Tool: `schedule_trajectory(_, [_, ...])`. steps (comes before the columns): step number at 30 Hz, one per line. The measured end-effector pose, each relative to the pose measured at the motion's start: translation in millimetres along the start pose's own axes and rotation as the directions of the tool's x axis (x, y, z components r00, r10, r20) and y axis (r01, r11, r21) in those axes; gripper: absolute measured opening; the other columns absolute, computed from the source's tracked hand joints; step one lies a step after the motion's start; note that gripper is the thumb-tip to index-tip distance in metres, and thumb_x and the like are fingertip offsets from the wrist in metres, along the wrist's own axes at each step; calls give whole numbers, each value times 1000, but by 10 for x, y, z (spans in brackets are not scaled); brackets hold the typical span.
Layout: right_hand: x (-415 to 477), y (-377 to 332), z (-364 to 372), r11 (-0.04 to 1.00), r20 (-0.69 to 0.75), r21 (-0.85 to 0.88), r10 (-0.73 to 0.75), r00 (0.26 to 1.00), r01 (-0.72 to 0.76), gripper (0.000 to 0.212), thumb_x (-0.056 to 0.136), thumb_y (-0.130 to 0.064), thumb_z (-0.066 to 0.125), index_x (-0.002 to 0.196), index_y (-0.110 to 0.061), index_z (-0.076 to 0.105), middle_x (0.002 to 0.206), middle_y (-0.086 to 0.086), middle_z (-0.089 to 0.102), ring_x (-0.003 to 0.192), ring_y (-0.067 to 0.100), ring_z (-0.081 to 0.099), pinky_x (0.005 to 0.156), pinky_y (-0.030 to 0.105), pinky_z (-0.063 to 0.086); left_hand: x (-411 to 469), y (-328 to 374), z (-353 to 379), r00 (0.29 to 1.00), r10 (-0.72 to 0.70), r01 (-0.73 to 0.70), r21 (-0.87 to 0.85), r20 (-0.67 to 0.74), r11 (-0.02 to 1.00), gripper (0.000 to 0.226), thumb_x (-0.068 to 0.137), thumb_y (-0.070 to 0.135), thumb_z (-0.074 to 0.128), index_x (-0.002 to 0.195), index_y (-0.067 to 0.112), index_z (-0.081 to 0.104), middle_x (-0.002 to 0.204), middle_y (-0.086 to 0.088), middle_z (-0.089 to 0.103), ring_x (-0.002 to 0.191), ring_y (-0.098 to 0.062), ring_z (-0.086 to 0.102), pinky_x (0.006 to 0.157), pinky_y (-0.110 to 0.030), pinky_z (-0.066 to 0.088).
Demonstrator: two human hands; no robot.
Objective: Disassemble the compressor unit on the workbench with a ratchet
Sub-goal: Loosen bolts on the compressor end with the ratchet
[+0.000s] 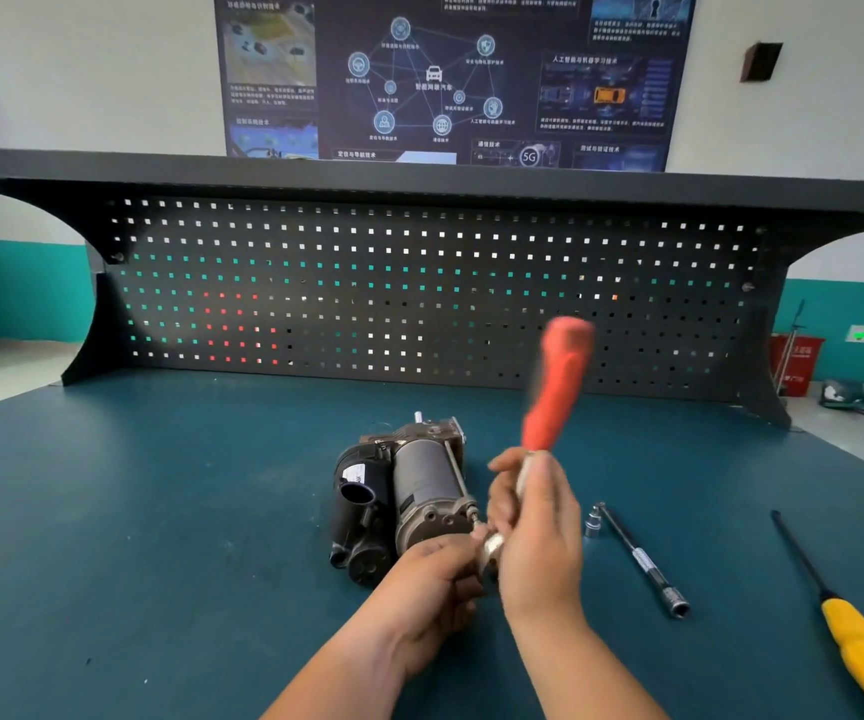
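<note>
The compressor unit [403, 491], dark metal with a grey cylinder and a black plastic end, lies on the teal workbench [159, 511]. My right hand [536, 532] grips the shaft of a ratchet [557, 387] whose orange-red handle points up and is motion-blurred. The ratchet's head meets a long bolt at the compressor's near right corner. My left hand [429, 584] pinches the ratchet's socket end just below that corner.
To the right lie a small socket [593, 524], a chrome extension bar [643, 561] and a yellow-handled screwdriver [856, 641]. A black pegboard back panel [419, 288] with a shelf rises behind the bench. A poster hangs on the wall.
</note>
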State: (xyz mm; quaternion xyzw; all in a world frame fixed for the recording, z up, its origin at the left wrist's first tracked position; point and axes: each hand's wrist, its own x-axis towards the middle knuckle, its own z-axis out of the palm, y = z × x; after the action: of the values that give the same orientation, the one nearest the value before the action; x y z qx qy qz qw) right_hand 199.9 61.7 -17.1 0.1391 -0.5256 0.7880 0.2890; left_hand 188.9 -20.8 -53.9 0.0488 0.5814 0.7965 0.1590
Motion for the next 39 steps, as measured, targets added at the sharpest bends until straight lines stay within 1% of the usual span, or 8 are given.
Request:
schedule_trajectory(6, [179, -14, -121, 859, -370, 463, 410, 834, -217, 40, 101, -36, 31, 68, -19, 44, 41, -10, 32, 34, 6, 27, 50, 25, 26, 20, 9, 21, 999, -28, 26, -28, -40, 999, 20, 89, 30, 57, 73, 18, 62, 67, 1, 66, 51, -7, 60, 44, -16, 32])
schedule_trajectory(10, [167, 7, -109, 911, -329, 361, 323, 887, -198, 39, 102, -35, 29, 70, -18, 46, 43, -10, 31, 36, 6, 26, 49, 24, 27, 10, 17, 18, 997, -65, 65, -9, -43, 998, 16, 87, 32, 60, 76, 19, 61, 67, 1, 68, 52, -9, 63, 41, -16, 31])
schedule_trajectory(15, [64, 25, -23, 999, -15, -18, -52, 999, 51, 33, 94, -36, 35, 76, -13, 53, 49, -10, 35, 43, 4, 29, 44, 17, 29, 8, 12, 10, 993, -101, 103, 23, -61, 994, 27, 84, 38, 61, 65, 21, 53, 58, 3, 50, 43, -8, 56, 38, -14, 23])
schedule_trajectory(21, [-23, 41, -37, 755, 476, -433, -271, 836, 492, 29, 90, -46, 38, 80, -29, 59, 55, -20, 48, 51, 2, 45, 52, 21, 33, -5, -10, -1, 999, -50, 50, -37, 13, 998, 30, 91, 9, 47, 67, 13, 65, 61, -7, 51, 53, -16, 49, 48, -23, 35])
schedule_trajectory(23, [-25, 24, -19, 799, 412, -410, -269, 871, 440, 28, 89, -46, 40, 76, -31, 60, 53, -18, 48, 49, 2, 44, 51, 19, 32, -8, -7, 6, 999, -31, 32, -50, 21, 998, 27, 90, 7, 49, 70, 11, 66, 64, -9, 53, 58, -19, 50, 52, -24, 37])
schedule_trajectory(27, [46, -26, -18, 997, -77, 47, 66, 995, -62, 33, 95, -37, 40, 68, -22, 53, 46, -11, 33, 41, 5, 28, 46, 21, 26, 15, -24, 49, 999, -24, 23, -44, -25, 999, 24, 93, 21, 53, 70, 16, 58, 57, 1, 58, 46, -8, 56, 42, -16, 31])
schedule_trajectory(32, [228, -26, -180, 786, -367, 560, 520, 771, -264, 38, 101, -35, 30, 67, -20, 39, 38, -11, 30, 31, 6, 27, 46, 22, 25, 30, -27, 50, 999, -31, 30, -41, -13, 999, 22, 82, 33, 61, 67, 17, 62, 66, -2, 65, 52, -10, 65, 40, -16, 27])
schedule_trajectory(39, [93, 5, -32, 1000, -18, 15, 0, 1000, 1, 33, 96, -36, 39, 75, -13, 50, 48, -10, 32, 42, 5, 28, 43, 18, 26, 3, 3, 20, 997, -81, 81, 0, -18, 997, 26, 63, 44, 68, 67, 20, 59, 62, 1, 53, 44, -9, 57, 38, -15, 25])
